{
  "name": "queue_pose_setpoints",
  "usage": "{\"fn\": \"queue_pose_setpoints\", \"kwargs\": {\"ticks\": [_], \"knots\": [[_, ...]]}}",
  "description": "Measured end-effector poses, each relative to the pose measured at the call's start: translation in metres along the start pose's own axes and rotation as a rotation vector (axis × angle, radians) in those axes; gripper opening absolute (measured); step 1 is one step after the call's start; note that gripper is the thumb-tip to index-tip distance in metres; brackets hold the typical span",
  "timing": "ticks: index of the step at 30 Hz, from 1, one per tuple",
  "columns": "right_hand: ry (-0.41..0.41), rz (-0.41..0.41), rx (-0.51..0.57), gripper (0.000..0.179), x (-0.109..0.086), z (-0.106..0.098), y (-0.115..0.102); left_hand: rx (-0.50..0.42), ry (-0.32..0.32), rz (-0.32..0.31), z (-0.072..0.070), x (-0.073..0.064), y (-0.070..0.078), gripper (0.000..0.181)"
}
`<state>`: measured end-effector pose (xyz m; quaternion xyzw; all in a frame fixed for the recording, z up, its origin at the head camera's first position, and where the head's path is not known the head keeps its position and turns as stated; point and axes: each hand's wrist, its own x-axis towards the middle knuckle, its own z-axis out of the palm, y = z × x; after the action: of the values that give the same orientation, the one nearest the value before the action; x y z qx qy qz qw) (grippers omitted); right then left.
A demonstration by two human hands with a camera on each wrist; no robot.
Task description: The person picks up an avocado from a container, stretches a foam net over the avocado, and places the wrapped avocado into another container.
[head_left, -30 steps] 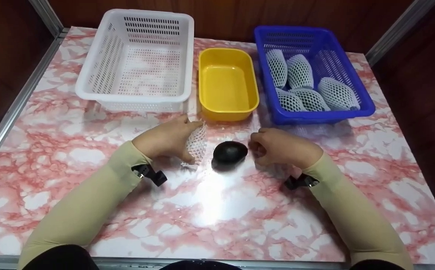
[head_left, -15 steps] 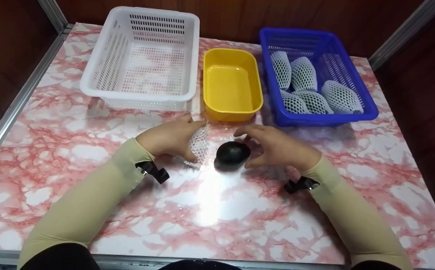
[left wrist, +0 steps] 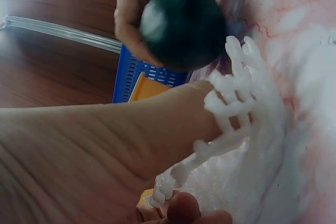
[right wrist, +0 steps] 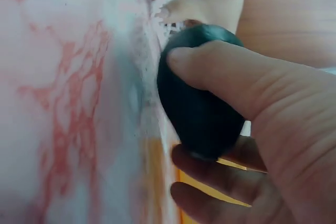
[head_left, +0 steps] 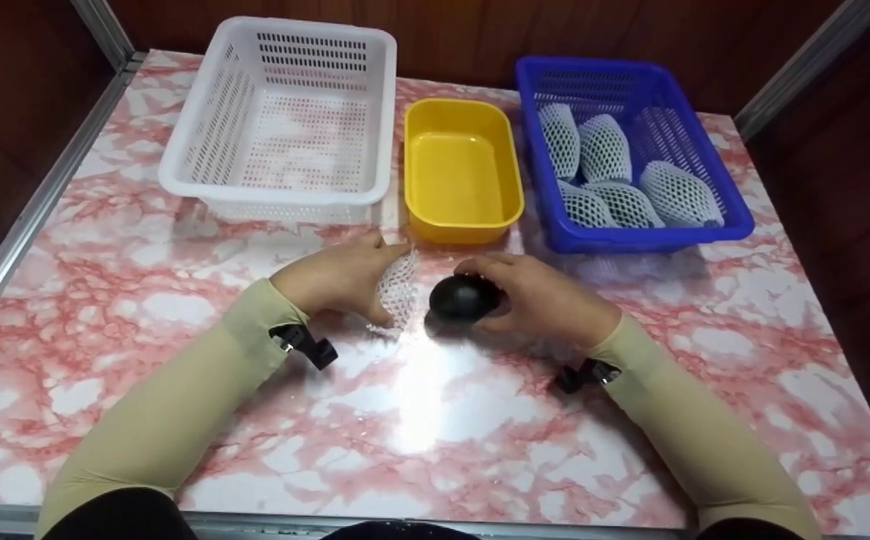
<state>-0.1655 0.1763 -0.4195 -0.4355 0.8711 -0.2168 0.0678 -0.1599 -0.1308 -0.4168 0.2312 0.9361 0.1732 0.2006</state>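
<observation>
My right hand (head_left: 551, 300) grips a dark green-black avocado (head_left: 459, 298), thumb on the near side and fingers on the far side. In the right wrist view the thumb presses across the smooth avocado (right wrist: 197, 108), with fingers under its narrower end. To the left, my left hand (head_left: 334, 277) holds a white foam net sleeve (head_left: 399, 291) by its mouth, thumb and fingers spread apart. In the left wrist view the thumb sits inside the edge of the net (left wrist: 262, 129), and the avocado (left wrist: 184, 27) faces that mouth, a small gap apart.
Behind the hands stand a white perforated basket (head_left: 277, 199), a yellow tub (head_left: 463, 225) and a blue basket (head_left: 652, 236). Several net-wrapped pieces (head_left: 604, 148) lie in the blue basket. The marbled red-and-white table (head_left: 330, 450) runs back to a wooden wall.
My right hand has come in from the right, opened its fingers and taken hold of the avocado, now slightly lifted. The left hand with the net stays nearly still.
</observation>
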Motion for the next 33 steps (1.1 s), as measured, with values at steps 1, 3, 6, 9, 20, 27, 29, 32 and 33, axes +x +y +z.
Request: {"fn": "queue_pose_setpoints", "kwargs": {"ticks": [1,3,6,9,20,27,29,32,33], "knots": [[0.031,-0.009,-0.005,0.073,0.001,0.0,-0.001,0.003,-0.001,0.006,0.0,0.0,0.0,0.123],[0.099,-0.03,-0.025,0.074,0.005,0.0,-0.003,0.007,0.003,0.021,-0.001,-0.001,0.0,0.122],[0.191,-0.065,-0.077,0.072,0.013,0.004,-0.009,0.002,0.009,0.039,-0.001,-0.002,-0.001,0.123],[0.246,-0.078,-0.108,0.073,0.024,0.01,-0.016,-0.026,0.028,0.068,-0.001,-0.002,-0.004,0.12],[0.155,0.024,-0.187,0.075,0.041,0.03,-0.03,-0.146,0.02,0.158,-0.004,-0.002,-0.009,0.103],[0.143,0.035,-0.189,0.078,0.039,0.031,-0.028,-0.226,0.005,0.154,-0.018,-0.007,-0.015,0.077],[0.139,0.038,-0.189,0.077,0.04,0.031,-0.028,-0.226,0.023,0.172,-0.023,-0.009,-0.019,0.077],[0.137,0.048,-0.189,0.075,0.039,0.031,-0.028,-0.153,0.036,0.195,-0.026,-0.012,-0.022,0.09],[0.138,0.051,-0.19,0.075,0.039,0.031,-0.028,-0.108,0.036,0.201,-0.026,-0.013,-0.022,0.093]]}}
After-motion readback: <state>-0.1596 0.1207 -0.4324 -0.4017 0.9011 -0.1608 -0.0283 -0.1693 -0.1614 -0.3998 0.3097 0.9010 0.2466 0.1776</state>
